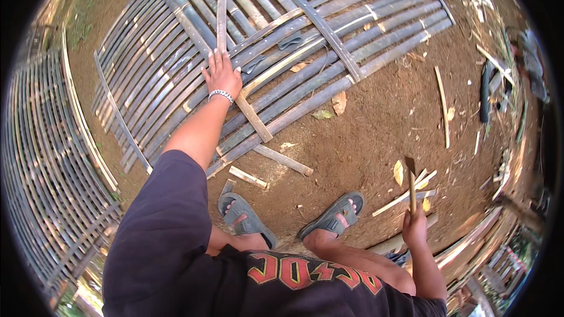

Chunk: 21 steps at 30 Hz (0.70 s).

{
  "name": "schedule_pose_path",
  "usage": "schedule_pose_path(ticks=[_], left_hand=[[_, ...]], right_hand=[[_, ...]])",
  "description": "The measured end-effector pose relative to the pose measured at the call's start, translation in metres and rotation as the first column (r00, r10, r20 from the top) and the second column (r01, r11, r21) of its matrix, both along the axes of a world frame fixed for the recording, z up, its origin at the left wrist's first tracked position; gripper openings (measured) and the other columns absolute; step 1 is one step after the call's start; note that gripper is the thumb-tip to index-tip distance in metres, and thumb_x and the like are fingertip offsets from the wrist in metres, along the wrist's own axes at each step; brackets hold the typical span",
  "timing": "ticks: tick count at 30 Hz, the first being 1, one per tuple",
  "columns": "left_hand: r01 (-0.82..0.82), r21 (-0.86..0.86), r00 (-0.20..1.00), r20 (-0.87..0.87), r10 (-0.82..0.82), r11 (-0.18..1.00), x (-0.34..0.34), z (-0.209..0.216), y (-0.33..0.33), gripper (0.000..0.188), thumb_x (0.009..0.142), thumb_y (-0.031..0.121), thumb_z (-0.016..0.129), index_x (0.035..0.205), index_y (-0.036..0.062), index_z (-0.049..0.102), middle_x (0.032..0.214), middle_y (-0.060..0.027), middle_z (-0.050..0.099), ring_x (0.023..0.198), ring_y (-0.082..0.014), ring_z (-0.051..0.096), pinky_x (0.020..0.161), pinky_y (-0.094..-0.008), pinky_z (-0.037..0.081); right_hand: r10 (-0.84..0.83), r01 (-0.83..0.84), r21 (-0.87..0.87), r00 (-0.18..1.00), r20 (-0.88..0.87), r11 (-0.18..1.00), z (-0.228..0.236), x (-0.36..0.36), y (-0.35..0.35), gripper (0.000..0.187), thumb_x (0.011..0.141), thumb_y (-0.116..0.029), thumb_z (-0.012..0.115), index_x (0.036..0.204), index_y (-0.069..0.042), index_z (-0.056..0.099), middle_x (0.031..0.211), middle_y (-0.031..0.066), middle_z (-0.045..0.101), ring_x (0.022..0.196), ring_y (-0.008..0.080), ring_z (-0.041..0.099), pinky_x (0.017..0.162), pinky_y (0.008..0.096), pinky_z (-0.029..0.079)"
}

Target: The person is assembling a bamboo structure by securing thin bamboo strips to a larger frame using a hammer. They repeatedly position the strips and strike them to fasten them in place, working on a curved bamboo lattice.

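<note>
My left hand [223, 74], with a silver chain bracelet at the wrist, lies flat with its fingers spread on a large panel of split bamboo [282, 97]. Its fingertips touch the lower end of a narrow bamboo strip [222, 12] that runs away from me across the slats. A short flat piece of bamboo [254, 118] sticks out below the palm towards the panel's near edge. Low on the right, my right hand [415, 227] is closed around the wooden handle of a hammer [412, 191]. Its dark head points up, away from the panel; its exact shape is hard to make out.
Another slatted bamboo panel [47, 158] stands at the left. Bamboo offcuts [248, 177] lie by my sandalled feet [338, 217]. Loose sticks [442, 105], dry leaves [398, 172] and a dark tube-like object [485, 91] are scattered over the dirt at the right.
</note>
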<state>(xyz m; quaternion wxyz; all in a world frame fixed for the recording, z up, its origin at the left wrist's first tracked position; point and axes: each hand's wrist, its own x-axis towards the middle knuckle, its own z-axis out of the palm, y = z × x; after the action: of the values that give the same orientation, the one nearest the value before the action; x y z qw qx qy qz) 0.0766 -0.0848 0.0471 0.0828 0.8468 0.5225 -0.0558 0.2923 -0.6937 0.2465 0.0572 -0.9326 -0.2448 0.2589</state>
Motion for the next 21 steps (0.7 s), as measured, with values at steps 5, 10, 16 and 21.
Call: schedule_pose_path(ticks=[5,10,16,21], left_hand=[[0.240,0.164,0.951,0.157,-0.265,0.957,0.054,0.000,-0.079,0.071,0.097,0.029,0.056,0.157,0.0003,0.030,0.166,-0.0200,0.024,0.155,-0.0352,0.018,0.123,-0.0587,0.011],[0.548,0.165,0.714,0.419,-0.561,0.820,0.065,-0.005,-0.153,0.037,0.092,0.012,0.057,0.128,0.0050,0.060,0.154,-0.0177,0.046,0.145,-0.0360,0.037,0.120,-0.0550,0.022],[0.917,0.000,0.334,0.543,-0.771,0.398,0.131,0.005,-0.255,0.014,0.087,0.005,0.056,0.097,0.0066,0.065,0.130,-0.0083,0.064,0.135,-0.0336,0.048,0.118,-0.0511,0.026],[0.973,-0.050,0.209,0.597,-0.774,0.224,0.160,0.021,-0.300,0.010,0.087,0.006,0.057,0.091,0.0080,0.067,0.124,-0.0075,0.068,0.131,-0.0333,0.052,0.115,-0.0498,0.030]], right_hand=[[-0.677,0.651,0.188,0.714,0.180,0.736,-0.047,-0.159,-0.174,0.030,0.097,-0.005,0.056,0.127,-0.001,0.053,0.093,0.0194,0.066,0.082,0.0347,0.063,0.083,0.0440,0.053],[-0.954,0.983,0.179,0.008,-0.301,-0.049,-0.098,-0.216,-0.134,0.019,0.100,-0.020,0.062,0.105,-0.004,0.055,0.065,0.0022,0.050,0.056,0.0157,0.050,0.050,0.0359,0.042],[-0.953,0.944,0.241,-0.159,-0.259,-0.223,-0.121,-0.260,-0.160,0.023,0.097,-0.021,0.065,0.104,-0.002,0.055,0.071,0.0094,0.061,0.058,0.0209,0.060,0.053,0.0398,0.048],[-0.954,0.943,0.311,-0.196,0.226,-0.121,-0.128,-0.279,-0.182,0.030,0.092,-0.023,0.069,0.110,-0.002,0.057,0.084,0.0201,0.068,0.078,0.0373,0.069,0.073,0.0457,0.053]])
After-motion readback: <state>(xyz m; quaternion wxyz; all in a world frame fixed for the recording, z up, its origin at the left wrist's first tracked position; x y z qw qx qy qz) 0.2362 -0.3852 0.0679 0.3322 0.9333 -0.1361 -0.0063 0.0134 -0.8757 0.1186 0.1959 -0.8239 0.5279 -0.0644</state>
